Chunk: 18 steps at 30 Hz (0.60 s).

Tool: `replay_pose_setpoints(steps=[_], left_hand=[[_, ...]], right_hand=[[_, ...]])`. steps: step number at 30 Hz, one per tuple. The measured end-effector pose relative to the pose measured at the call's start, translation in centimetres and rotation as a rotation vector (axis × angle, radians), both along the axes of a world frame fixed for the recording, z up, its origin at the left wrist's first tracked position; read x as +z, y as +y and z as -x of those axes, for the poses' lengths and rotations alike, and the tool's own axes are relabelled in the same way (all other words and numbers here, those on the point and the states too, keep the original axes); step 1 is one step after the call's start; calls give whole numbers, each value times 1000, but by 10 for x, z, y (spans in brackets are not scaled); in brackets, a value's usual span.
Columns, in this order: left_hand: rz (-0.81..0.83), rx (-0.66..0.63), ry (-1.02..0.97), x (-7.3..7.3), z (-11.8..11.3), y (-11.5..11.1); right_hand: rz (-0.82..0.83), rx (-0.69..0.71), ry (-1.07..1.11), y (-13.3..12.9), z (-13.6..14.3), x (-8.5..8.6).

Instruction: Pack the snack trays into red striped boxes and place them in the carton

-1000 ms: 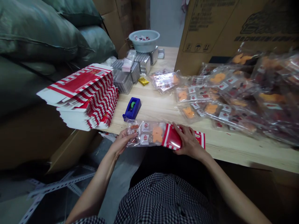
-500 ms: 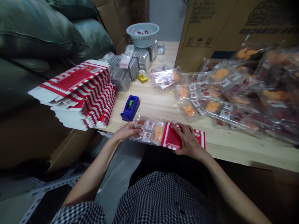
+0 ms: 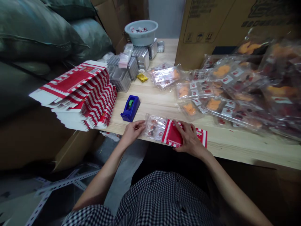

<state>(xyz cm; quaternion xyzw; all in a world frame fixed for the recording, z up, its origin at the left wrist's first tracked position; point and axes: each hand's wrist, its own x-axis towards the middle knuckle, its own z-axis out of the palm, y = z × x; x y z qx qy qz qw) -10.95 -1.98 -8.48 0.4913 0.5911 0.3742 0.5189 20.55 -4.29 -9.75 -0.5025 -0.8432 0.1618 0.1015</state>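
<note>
A red and white box [image 3: 172, 134] lies flat at the table's front edge. My right hand [image 3: 189, 137] rests on top of it, holding it down with the fingers spread over its face. A clear plastic packet [image 3: 155, 128] with small items inside sticks out of the box's left end. At the packet's left end, my left hand [image 3: 134, 130] has its thumb and fingers pinched together on the plastic edge. A blue tape dispenser [image 3: 130, 108] with a green core stands just behind my left hand.
Folded red and white boxes [image 3: 77, 91] are stacked at the left. Filled clear packets [image 3: 221, 91] pile up at the right before a large carton [image 3: 211, 34]. Behind stand clear plastic cases [image 3: 122, 78], a yellow sachet [image 3: 142, 77] and a pale basin [image 3: 141, 34].
My left hand has moved right toward the box, and the packet now shows less of its length outside it. The orange piece is no longer visible there. My right hand stays on the box.
</note>
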Motion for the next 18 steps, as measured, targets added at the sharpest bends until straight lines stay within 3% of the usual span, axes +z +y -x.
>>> replay_pose_setpoints(steps=[3,9,13,18], left_hand=[[81,-24,-163,-9,-9,9],[112,-148,-255,-31,-64,15],[61,-186,-211,-25,-68,10],[-87,-302,85,-9,-55,4]], right_hand=[[-10,-1,-1,0,1,-2],[-49,5,3,2,1,-4],[-43,-7,3,2,1,-4],[-35,-19,-7,2,2,-3]])
